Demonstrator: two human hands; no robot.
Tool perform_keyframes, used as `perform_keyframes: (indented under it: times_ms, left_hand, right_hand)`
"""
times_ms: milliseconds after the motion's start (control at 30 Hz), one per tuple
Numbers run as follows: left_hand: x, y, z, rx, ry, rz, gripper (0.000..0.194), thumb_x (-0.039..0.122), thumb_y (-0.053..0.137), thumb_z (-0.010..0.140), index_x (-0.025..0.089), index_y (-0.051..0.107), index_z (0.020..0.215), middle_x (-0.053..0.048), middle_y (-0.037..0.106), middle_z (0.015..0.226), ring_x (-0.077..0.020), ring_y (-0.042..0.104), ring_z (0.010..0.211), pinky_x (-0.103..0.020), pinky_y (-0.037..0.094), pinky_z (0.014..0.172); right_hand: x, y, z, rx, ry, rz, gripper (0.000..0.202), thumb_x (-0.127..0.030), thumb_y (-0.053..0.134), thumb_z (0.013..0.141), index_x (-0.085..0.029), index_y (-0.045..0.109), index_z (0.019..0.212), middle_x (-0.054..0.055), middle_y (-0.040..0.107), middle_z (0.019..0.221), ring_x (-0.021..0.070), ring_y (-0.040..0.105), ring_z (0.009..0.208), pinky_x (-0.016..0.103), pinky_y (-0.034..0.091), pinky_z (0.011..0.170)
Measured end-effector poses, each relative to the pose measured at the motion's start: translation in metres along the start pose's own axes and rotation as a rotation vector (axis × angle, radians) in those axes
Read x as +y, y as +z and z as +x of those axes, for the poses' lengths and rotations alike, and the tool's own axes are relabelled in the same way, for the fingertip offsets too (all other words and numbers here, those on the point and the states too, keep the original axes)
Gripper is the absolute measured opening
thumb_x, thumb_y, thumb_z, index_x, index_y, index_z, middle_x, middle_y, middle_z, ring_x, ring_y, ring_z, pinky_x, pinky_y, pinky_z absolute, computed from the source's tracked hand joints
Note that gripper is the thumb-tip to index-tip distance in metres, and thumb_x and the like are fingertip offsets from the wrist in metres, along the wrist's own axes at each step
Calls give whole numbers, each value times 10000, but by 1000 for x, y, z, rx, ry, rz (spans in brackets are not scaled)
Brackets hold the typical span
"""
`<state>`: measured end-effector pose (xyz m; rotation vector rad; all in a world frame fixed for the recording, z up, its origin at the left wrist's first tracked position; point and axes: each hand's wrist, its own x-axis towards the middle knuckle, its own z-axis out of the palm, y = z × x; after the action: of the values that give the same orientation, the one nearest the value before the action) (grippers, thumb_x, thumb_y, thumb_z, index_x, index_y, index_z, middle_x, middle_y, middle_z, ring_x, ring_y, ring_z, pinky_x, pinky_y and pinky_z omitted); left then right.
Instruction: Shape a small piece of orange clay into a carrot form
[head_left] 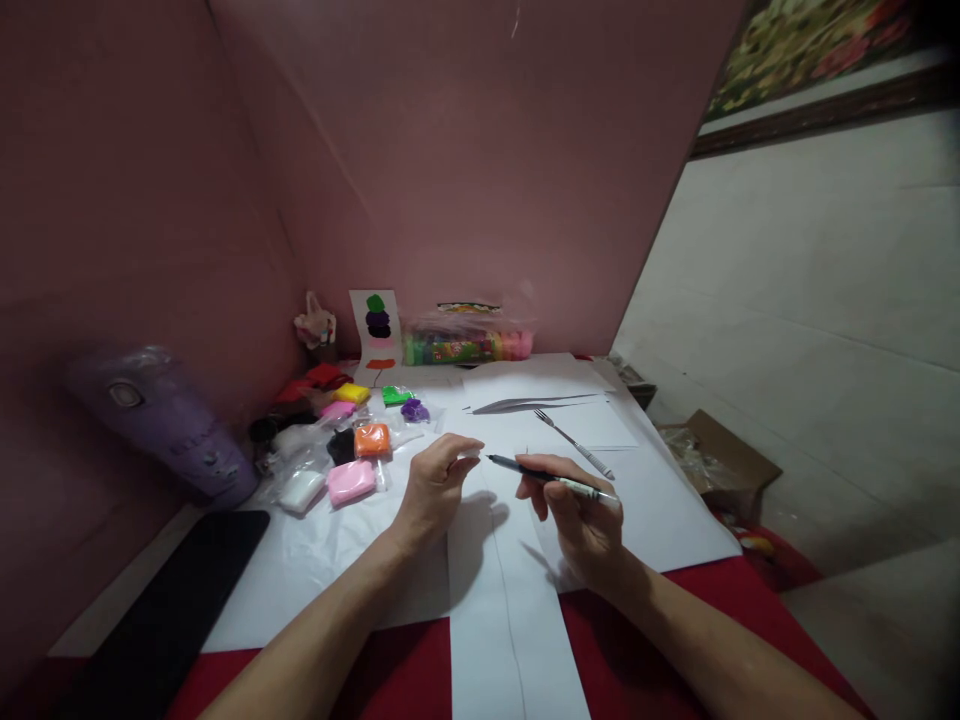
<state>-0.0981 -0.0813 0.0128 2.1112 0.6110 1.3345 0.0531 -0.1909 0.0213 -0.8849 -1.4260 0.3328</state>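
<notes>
My right hand (577, 520) holds a thin pen-like tool (551, 477) with its tip pointing left towards my left hand. My left hand (436, 485) hovers above the white paper sheets (502, 590), fingers curled, thumb and forefinger pinched on a tiny white bit (470, 453). A metal fork (574, 443) lies on the paper just beyond the right hand. Left of the left hand lie clay packets: pink (350, 482), orange (372, 440), white (301, 490), yellow (352, 393), green (396, 395) and a purple lump (414, 410).
A card with coloured clay samples (377, 335) leans on the pink wall beside a tube of clay (465, 346). A purple appliance (161, 420) stands at the left, a black flat object (169, 610) before it. A cardboard box (720, 465) sits off the table's right edge.
</notes>
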Motion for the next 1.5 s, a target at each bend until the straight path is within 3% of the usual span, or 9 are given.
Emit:
perform_keyframes:
  times_ms: [233, 633, 1000, 1233, 1500]
  left_hand:
    - [2, 1, -1, -57, 68, 5, 182, 127, 551, 834, 215, 668, 943, -40, 656, 862, -139, 618, 788, -243, 483, 681]
    - [4, -1, -1, -77, 75, 25, 189, 145, 581, 827, 234, 688, 956, -24, 634, 783, -124, 598, 706, -232, 462, 629]
    - [-1, 3, -4, -127, 163, 42, 198, 147, 585, 828, 196, 668, 1002, -25, 642, 733, -113, 600, 643, -222, 474, 596]
    - [8, 1, -4, -172, 151, 61, 164, 170, 553, 849, 186, 697, 926, -20, 658, 643, -114, 615, 576, -216, 486, 558]
    - [14, 4, -7, -212, 69, -5, 198, 148, 516, 844, 171, 697, 922, -37, 694, 698, -120, 638, 617, -217, 503, 584]
  right_hand:
    - [3, 2, 1, -53, 24, -33, 249, -276, 475, 928, -203, 609, 1125, 48, 649, 792, 128, 571, 613, 263, 476, 524]
    - [1, 0, 2, 42, 34, -10, 232, -307, 470, 932, -204, 642, 1050, 32, 646, 721, 114, 518, 532, 267, 469, 494]
    - [3, 2, 3, -25, 102, -23, 211, -280, 483, 926, -193, 642, 1035, 24, 632, 723, 116, 539, 579, 257, 453, 513]
    - [2, 9, 4, 45, 249, 168, 202, -300, 465, 939, -186, 631, 933, 0, 609, 669, 85, 506, 491, 222, 413, 443]
    - [7, 13, 2, 75, 323, 210, 221, -354, 478, 929, -185, 617, 901, -10, 602, 647, 78, 518, 481, 208, 437, 444]
